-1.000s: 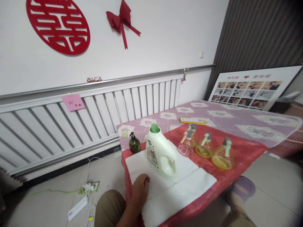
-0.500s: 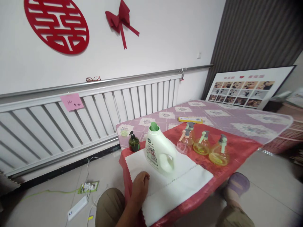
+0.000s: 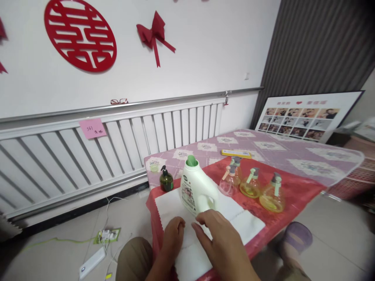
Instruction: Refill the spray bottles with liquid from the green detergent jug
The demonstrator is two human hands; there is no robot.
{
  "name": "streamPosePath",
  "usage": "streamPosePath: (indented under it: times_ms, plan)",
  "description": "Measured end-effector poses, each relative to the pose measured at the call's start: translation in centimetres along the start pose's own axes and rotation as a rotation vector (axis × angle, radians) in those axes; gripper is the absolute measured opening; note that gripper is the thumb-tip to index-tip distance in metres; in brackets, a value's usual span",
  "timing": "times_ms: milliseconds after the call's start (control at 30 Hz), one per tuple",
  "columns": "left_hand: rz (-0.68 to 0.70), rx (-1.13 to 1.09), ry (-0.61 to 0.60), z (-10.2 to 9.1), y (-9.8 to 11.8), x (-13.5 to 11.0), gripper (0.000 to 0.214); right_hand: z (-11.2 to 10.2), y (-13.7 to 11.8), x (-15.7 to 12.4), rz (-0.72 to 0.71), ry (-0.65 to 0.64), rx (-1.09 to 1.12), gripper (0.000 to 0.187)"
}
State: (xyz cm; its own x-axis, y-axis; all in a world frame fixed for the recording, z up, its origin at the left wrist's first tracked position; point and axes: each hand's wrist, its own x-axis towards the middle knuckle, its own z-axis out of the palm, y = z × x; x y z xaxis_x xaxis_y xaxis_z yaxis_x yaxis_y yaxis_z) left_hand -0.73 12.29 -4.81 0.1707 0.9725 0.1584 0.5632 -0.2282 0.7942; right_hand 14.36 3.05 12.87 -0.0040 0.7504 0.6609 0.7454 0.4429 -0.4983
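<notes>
A pale-green laundry detergent jug (image 3: pixel 190 191) with a green spout insert in its uncapped neck stands upright on a white cloth (image 3: pixel 190 257). Close in front of it, my right hand (image 3: pixel 219 236) hovers with thumb and fingers apart, holding nothing. My left hand (image 3: pixel 175 233) rests at the cloth's left edge, its fingers curled in a loose fist with nothing visible in them. Behind the jug's left side sits a dark green pump bottle (image 3: pixel 166 182). To the right are several clear pump bottles, among them a pinkish one (image 3: pixel 229 185) and a yellow one (image 3: pixel 273 199).
A red cloth (image 3: pixel 304 180) lies under the bottles, over a purple patterned tablecloth (image 3: pixel 278 156). At the back lies a yellow-edged flat case (image 3: pixel 236 153). A white radiator (image 3: pixel 131 142) runs along the wall. Cables and a power strip (image 3: pixel 107 235) lie on the floor at left.
My right hand has come into view from below and moved up in front of the jug. My left hand stays in place, and the view has tilted up slightly.
</notes>
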Motion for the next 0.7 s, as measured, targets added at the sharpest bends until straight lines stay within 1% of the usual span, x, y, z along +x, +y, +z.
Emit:
streamPosePath:
  times_ms: [33, 100, 133, 167, 233, 300, 400, 433, 567, 700]
  plan:
    - [-0.002, 0.001, 0.000, 0.0, 0.0, 0.0, 0.018, 0.9, 1.1, 0.2, -0.003, 0.060, -0.007, 0.014]
    - [-0.008, 0.004, 0.005, 0.0, 0.1, 0.1, 0.018, 2.2, 3.4, 0.2, 0.031, 0.210, -0.059, 0.024]
    - [-0.009, 0.004, 0.006, 0.0, 0.1, 0.1, 0.018, 2.6, 4.5, 0.2, 0.074, 0.254, -0.086, 0.031]
    - [-0.009, 0.002, 0.007, 0.0, 0.1, 0.1, 0.018, 3.0, 5.6, 0.2, 0.136, 0.270, -0.097, 0.038]
    - [-0.008, -0.004, 0.007, 0.0, 0.2, 0.1, 0.016, 3.5, 7.8, 0.4, 0.285, 0.243, -0.055, 0.050]
    - [-0.012, -0.030, 0.004, 0.0, 0.2, 0.2, 0.015, 4.1, 9.6, 0.9, 0.410, 0.184, 0.029, 0.058]
    - [-0.022, -0.124, -0.001, 0.0, -0.1, 0.4, 0.020, 5.4, 11.7, 1.5, 0.511, 0.124, 0.120, 0.062]
    - [-0.020, -0.167, 0.000, 0.0, -0.3, 0.5, 0.020, 5.8, 12.3, 1.6, 0.536, 0.100, 0.135, 0.059]
    - [-0.047, -0.326, 0.036, 0.0, -1.1, 1.2, 0.018, 7.0, 14.2, 1.3, 0.637, 0.008, 0.140, 0.039]
    - [-0.108, -0.356, 0.125, -0.7, -1.8, 3.0, 0.019, 7.5, 15.3, 0.7, 0.659, 0.030, 0.141, 0.035]
